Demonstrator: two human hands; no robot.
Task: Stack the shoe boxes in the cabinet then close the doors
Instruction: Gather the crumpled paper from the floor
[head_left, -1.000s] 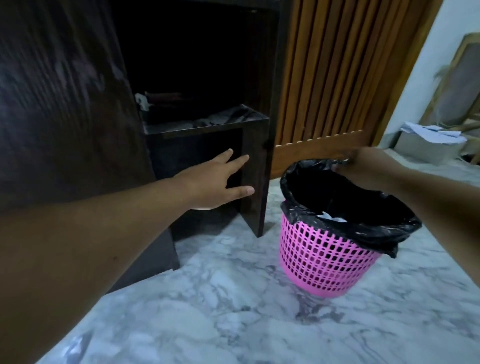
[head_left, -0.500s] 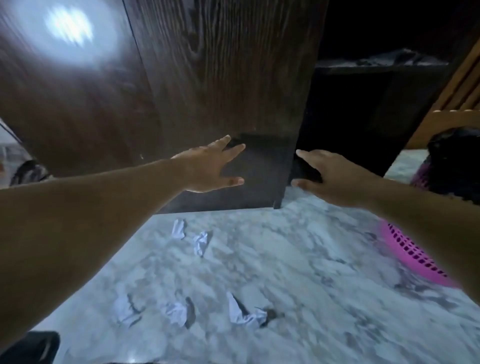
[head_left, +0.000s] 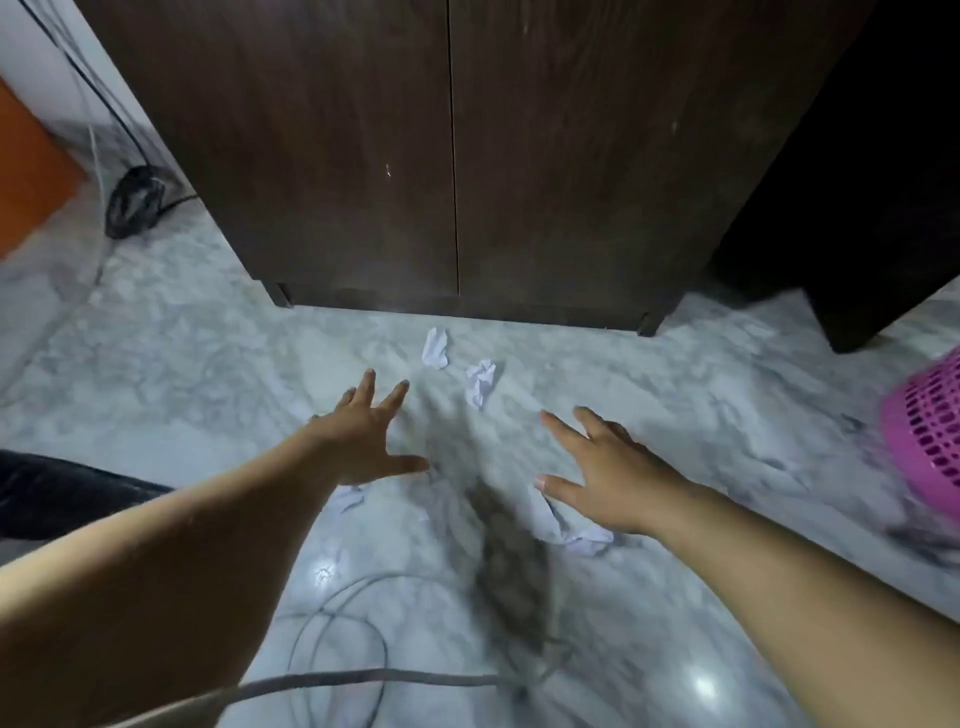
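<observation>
A dark brown wooden cabinet (head_left: 452, 156) fills the top of the view, its two doors meeting at a thin vertical seam. No shoe boxes are visible. My left hand (head_left: 358, 436) hovers over the marble floor in front of the cabinet, fingers spread and holding nothing. My right hand (head_left: 602, 470) is beside it, also spread and empty, above a crumpled piece of white paper (head_left: 571, 530). Both hands are well short of the doors.
Crumpled papers (head_left: 435, 348) (head_left: 480, 382) lie on the floor near the cabinet base. A pink basket (head_left: 930, 431) stands at the right edge. A grey cable (head_left: 363, 675) loops in the foreground. A black cable coil (head_left: 135, 202) and an orange object (head_left: 26, 171) are at left.
The view has swung left and down from the open dark compartment to the closed doors. Both hands have dropped from the cabinet towards the floor and spread open.
</observation>
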